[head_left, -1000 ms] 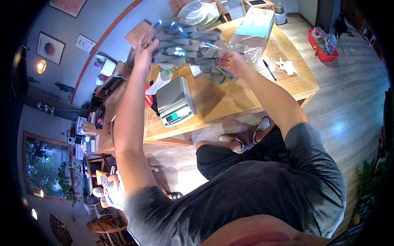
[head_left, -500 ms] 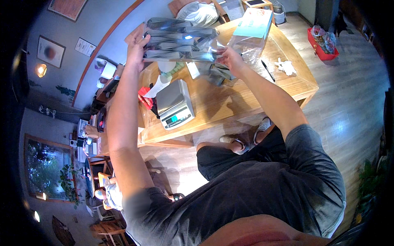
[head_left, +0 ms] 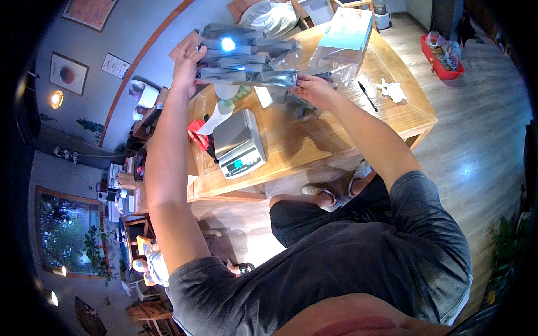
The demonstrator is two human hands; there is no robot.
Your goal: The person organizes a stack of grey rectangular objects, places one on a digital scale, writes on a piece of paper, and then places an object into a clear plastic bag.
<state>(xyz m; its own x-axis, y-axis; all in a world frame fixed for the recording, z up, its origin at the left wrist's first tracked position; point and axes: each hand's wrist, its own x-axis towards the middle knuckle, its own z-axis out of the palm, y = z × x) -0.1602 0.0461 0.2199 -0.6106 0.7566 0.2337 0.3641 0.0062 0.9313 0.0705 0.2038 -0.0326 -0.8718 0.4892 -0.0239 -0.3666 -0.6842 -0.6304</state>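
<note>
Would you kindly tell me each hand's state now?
Left hand: holding the grey plastic bundle by its left edge.
Right hand: holding its lower right corner.

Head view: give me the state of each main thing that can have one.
Grey packaging, held up above the table
Left hand, gripping its left edge
Right hand, gripping its lower right corner
Scale, display lit
Pen, lying flat
White tissue, crumpled
Red tub, open, filled
Upper-left lamp, lit

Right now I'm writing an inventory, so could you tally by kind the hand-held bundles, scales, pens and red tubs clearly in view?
Grey bundle, held between left hand and right hand: 1
Scale: 1
Black pen: 1
Red tub: 1
Total: 4
</note>
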